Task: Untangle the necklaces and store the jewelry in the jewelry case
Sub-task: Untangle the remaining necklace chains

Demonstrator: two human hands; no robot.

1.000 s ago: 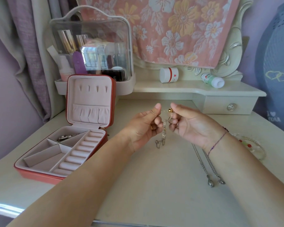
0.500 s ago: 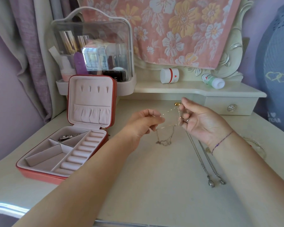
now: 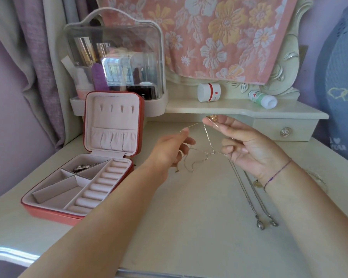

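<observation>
wider apart now, left hand (image 3: 170, 150) and right hand (image 3: 248, 150) pinch one gold tangle (image 3: 208, 138); two silver necklaces (image 3: 249, 200) nearby.

- Clear cosmetics box (image 3: 129, 57) holding bottles and tubes, at the desk's (image 3: 189, 227) back left corner.
- Floral cloth (image 3: 219, 37) draped over a carved mirror frame (image 3: 289, 63).
- 1 white jar with a red band (image 3: 209, 92) and 1 white-and-green bottle (image 3: 262, 98) lying on the raised back shelf (image 3: 299, 113).
- 1 drawer with a rose knob (image 3: 285, 132) under that shelf.
- Curtain (image 3: 38, 57) past the left edge.
</observation>
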